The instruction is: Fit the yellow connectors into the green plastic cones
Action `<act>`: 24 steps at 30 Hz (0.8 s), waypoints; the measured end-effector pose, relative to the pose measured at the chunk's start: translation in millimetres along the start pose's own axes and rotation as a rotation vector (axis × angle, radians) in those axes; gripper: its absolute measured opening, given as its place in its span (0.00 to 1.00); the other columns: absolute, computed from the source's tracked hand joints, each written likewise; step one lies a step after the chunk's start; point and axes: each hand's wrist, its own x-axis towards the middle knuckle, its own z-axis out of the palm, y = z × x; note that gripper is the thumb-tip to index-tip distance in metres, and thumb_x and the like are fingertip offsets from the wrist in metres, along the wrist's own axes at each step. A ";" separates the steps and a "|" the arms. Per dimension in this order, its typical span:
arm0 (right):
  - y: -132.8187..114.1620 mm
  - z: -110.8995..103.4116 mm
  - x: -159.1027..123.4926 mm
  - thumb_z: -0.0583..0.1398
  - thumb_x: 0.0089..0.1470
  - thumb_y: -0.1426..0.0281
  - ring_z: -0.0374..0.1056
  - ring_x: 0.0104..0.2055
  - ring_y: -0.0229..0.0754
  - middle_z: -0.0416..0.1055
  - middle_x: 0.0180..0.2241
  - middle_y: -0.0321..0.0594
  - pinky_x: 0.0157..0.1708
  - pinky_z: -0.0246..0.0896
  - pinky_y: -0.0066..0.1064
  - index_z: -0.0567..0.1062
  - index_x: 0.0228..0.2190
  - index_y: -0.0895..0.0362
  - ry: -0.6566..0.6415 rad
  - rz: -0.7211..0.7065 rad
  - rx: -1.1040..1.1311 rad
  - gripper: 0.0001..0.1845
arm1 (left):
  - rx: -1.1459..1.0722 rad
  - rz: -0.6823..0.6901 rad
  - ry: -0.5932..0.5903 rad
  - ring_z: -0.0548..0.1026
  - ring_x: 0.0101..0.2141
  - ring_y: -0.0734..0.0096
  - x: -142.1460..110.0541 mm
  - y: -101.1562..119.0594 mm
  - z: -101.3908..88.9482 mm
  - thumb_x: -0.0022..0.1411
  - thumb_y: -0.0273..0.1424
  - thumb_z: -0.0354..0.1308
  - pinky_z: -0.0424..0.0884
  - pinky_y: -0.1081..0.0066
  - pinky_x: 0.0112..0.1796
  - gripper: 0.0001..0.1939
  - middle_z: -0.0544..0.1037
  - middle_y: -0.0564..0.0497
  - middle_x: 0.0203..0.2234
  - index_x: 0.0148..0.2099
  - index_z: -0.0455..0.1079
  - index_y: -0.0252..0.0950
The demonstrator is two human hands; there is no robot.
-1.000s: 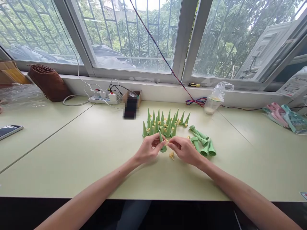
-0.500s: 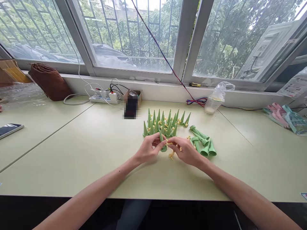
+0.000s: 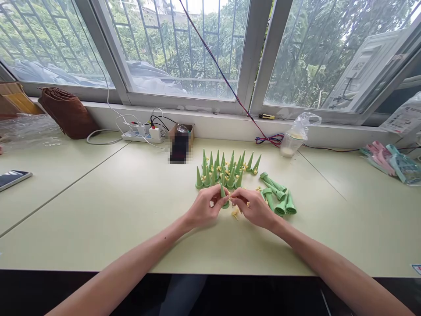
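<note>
My left hand (image 3: 206,205) is closed around a green watering spike (image 3: 222,193), which points upward with a slight tilt. Fingers of my right hand (image 3: 255,207) pinch a small yellow valve (image 3: 230,199) against the side of that spike; the fingertips partly hide it. Beneath my right hand a loose yellow valve (image 3: 235,214) lies on the table. Just beyond both hands, several green spikes (image 3: 208,177) stand upright in a cluster with yellow valves on or among them. Right of my right hand, several more green spikes (image 3: 290,204) lie or lean without visible valves.
A power strip (image 3: 141,137) with cables and a small box (image 3: 189,131) stand along the window ledge. Toward the back right are a bundled cable (image 3: 270,139) and a clear plastic bag (image 3: 292,140). A phone (image 3: 15,179) lies at the far left.
The held spike has tilted slightly and sits a little lower. My right fingertips have closed in on the yellow valve at its side, so less of the valve shows.
</note>
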 end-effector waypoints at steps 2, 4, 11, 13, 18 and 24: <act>-1.9 -0.4 0.6 0.56 0.64 0.69 0.59 0.21 0.33 0.70 0.22 0.33 0.25 0.57 0.26 0.74 0.33 0.57 -0.005 0.011 0.016 0.09 | -0.011 -0.006 -0.001 0.69 0.23 0.75 0.2 0.2 -0.2 0.67 0.34 0.55 0.68 0.74 0.26 0.09 0.73 0.51 0.26 0.40 0.70 0.32; -3.6 -0.9 1.0 0.56 0.64 0.68 0.60 0.21 0.34 0.71 0.23 0.34 0.24 0.59 0.26 0.74 0.34 0.57 -0.009 0.012 0.015 0.09 | -0.059 -0.034 -0.002 0.71 0.25 0.74 0.9 0.9 -1.4 0.67 0.34 0.55 0.69 0.74 0.27 0.09 0.74 0.50 0.27 0.40 0.70 0.32; -1.8 -2.5 0.6 0.61 0.61 0.67 0.71 0.32 0.39 0.76 0.38 0.41 0.28 0.67 0.29 0.74 0.45 0.54 -0.006 -0.058 -0.042 0.10 | -0.267 -0.189 0.060 0.66 0.23 0.77 3.9 1.2 -7.9 0.66 0.39 0.58 0.63 0.76 0.23 0.13 0.70 0.53 0.24 0.40 0.69 0.33; 1.5 -2.2 0.2 0.60 0.62 0.67 0.71 0.32 0.39 0.75 0.38 0.41 0.28 0.67 0.30 0.74 0.44 0.54 -0.005 -0.077 -0.062 0.09 | -0.291 -0.207 0.060 0.65 0.22 0.78 3.9 0.3 -8.1 0.65 0.40 0.59 0.61 0.76 0.22 0.13 0.69 0.54 0.24 0.40 0.69 0.33; 8.0 1.1 -1.0 0.60 0.63 0.66 0.70 0.30 0.39 0.75 0.36 0.41 0.30 0.67 0.31 0.74 0.43 0.54 0.008 -0.133 -0.095 0.08 | -0.279 -0.186 0.036 0.63 0.23 0.77 3.5 0.4 -7.2 0.66 0.40 0.58 0.61 0.76 0.23 0.14 0.68 0.53 0.24 0.39 0.69 0.33; 6.2 1.4 -0.7 0.58 0.65 0.64 0.67 0.27 0.37 0.75 0.31 0.40 0.29 0.63 0.29 0.74 0.37 0.56 0.017 -0.143 -0.118 0.09 | -0.225 -0.137 0.013 0.66 0.24 0.76 2.7 5.3 -5.6 0.66 0.39 0.57 0.64 0.75 0.25 0.13 0.70 0.51 0.26 0.38 0.68 0.33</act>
